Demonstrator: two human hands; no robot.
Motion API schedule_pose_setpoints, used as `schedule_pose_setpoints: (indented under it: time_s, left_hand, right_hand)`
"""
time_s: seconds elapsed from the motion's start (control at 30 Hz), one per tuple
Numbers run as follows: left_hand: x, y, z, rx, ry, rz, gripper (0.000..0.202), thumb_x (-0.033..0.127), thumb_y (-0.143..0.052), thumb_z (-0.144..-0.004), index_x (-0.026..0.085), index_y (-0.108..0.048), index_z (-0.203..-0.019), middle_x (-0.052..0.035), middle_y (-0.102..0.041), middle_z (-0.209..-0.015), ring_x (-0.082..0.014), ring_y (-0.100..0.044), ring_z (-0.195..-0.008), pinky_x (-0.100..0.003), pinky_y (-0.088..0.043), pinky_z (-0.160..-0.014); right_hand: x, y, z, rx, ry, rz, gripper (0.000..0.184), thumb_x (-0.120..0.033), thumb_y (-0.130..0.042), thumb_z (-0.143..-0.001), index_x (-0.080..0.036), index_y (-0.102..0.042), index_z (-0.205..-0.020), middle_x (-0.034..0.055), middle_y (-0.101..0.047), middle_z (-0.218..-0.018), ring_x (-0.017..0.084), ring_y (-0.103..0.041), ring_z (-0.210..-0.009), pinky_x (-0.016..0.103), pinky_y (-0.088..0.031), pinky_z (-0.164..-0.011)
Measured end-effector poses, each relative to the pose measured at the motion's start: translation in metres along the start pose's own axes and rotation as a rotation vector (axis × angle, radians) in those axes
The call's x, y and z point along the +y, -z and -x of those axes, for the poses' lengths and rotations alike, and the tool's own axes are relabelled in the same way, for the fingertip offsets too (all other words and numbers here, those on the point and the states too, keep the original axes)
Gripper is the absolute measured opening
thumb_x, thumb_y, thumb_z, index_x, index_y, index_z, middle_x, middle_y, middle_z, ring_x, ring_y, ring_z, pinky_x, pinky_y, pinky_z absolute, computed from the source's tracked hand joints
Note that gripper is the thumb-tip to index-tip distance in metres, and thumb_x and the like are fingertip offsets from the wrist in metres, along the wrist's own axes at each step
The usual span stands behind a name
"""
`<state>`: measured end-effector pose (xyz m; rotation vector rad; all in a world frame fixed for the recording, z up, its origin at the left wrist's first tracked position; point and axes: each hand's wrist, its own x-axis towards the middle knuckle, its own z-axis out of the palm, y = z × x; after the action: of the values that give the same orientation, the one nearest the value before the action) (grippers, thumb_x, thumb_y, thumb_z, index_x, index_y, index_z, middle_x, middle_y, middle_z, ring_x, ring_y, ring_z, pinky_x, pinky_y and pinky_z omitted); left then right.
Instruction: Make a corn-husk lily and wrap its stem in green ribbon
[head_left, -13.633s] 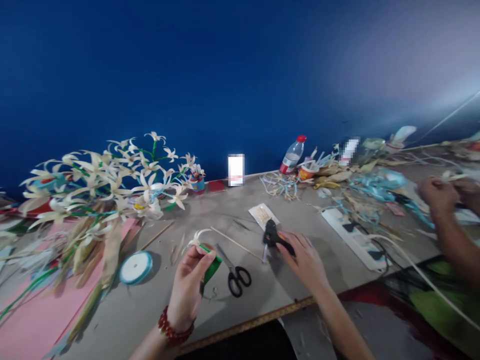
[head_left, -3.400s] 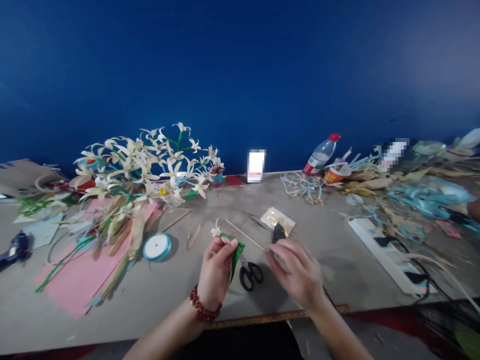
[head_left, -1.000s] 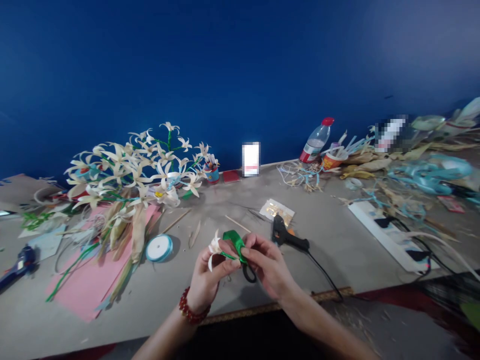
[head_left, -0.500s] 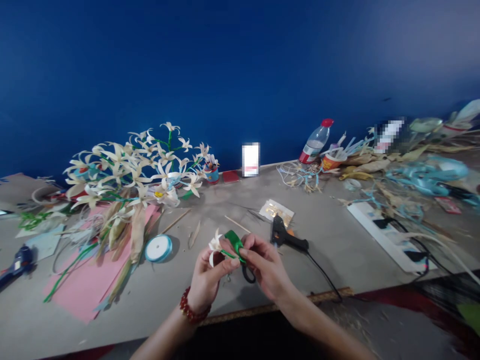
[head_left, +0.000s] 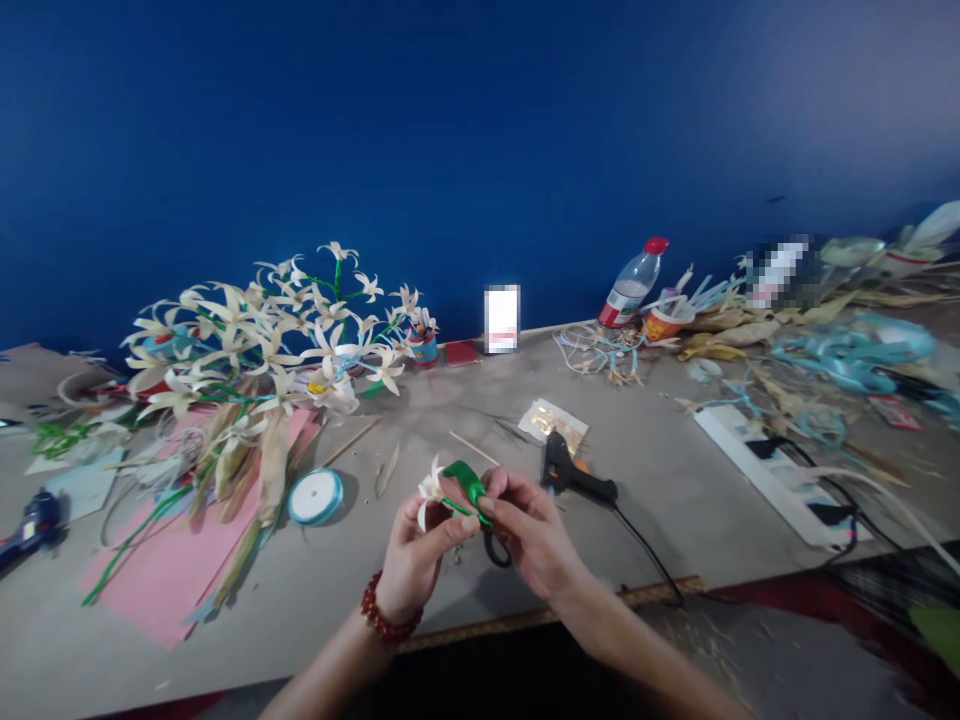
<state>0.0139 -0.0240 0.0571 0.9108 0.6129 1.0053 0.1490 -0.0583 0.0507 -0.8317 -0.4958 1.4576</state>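
My left hand (head_left: 417, 562), with a red bead bracelet at the wrist, pinches the green stem of a small white artificial flower (head_left: 430, 484). Green tape (head_left: 463, 478) curves up in a loop beside the stem. The fingertips of my right hand (head_left: 538, 532) are closed on that tape where it meets the stem. A black loop (head_left: 496, 550), like a scissor handle, shows below the right fingers; whether the hand holds it, I cannot tell. Both hands are above the grey table (head_left: 442, 425), close together.
A black glue gun (head_left: 574, 478) with a cord lies right of my hands, by a gold-and-white packet (head_left: 553, 425). Leftward are a ribbon spool (head_left: 316, 497), pink paper (head_left: 161, 575) and many white flowers (head_left: 240, 340). A power strip (head_left: 772, 480) and bottle (head_left: 632, 285) stand right.
The loop of green tape has shifted slightly left and bends a bit more. Both hands keep nearly the same place and grip.
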Motion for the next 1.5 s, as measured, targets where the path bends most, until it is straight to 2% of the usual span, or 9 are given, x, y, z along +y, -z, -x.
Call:
schedule_pose_setpoints:
  time_s: [0.23,0.7,1.0,1.23,1.5]
  left_hand:
    - [-0.001,0.001,0.000,0.029,0.022,0.000,0.015,0.022,-0.083,-0.065,0.018,-0.073,-0.076,-0.0021,-0.069,-0.073,-0.0148,-0.058,-0.067,-0.027,-0.046,-0.064]
    - [-0.003,0.005,-0.001,-0.018,-0.012,0.032,0.012,0.020,-0.080,-0.070,0.016,-0.069,-0.073,-0.0014,-0.064,-0.074,-0.0151,-0.057,-0.071,-0.027,-0.046,-0.066]
    - [0.000,0.010,0.002,0.039,0.007,0.038,0.014,0.021,-0.082,-0.067,0.017,-0.071,-0.074,-0.0011,-0.066,-0.072,-0.0142,-0.057,-0.067,-0.027,-0.047,-0.065]
    - [0.002,0.009,0.002,-0.023,-0.021,0.056,0.011,0.020,-0.080,-0.070,0.017,-0.071,-0.073,-0.0009,-0.064,-0.071,-0.0149,-0.057,-0.071,-0.027,-0.047,-0.067]
    - [0.004,0.009,0.007,-0.008,-0.026,0.058,0.012,0.019,-0.080,-0.070,0.016,-0.069,-0.072,-0.0007,-0.065,-0.071,-0.0138,-0.057,-0.068,-0.027,-0.046,-0.067]
  right_hand:
    - [-0.001,-0.002,0.000,-0.001,-0.003,-0.001,0.029,-0.029,-0.086,-0.066,-0.019,-0.059,-0.068,-0.0046,-0.054,-0.067,0.009,-0.048,-0.058,0.022,-0.035,-0.055]
    - [0.001,-0.006,-0.002,-0.004,0.002,0.018,0.027,-0.029,-0.085,-0.068,-0.019,-0.059,-0.068,-0.0040,-0.054,-0.064,0.010,-0.047,-0.058,0.022,-0.036,-0.056]
    - [0.005,-0.011,-0.002,0.007,0.000,0.026,0.026,-0.028,-0.085,-0.068,-0.020,-0.060,-0.068,-0.0037,-0.054,-0.066,0.011,-0.048,-0.060,0.023,-0.038,-0.057]
    - [0.005,-0.013,0.001,0.008,0.028,0.045,0.028,-0.029,-0.084,-0.068,-0.019,-0.058,-0.067,-0.0044,-0.052,-0.064,0.009,-0.044,-0.056,0.022,-0.034,-0.052]
    - [0.008,-0.015,0.005,0.024,0.027,0.073,0.028,-0.031,-0.084,-0.069,-0.019,-0.058,-0.067,-0.0049,-0.051,-0.062,0.009,-0.041,-0.053,0.022,-0.031,-0.050]
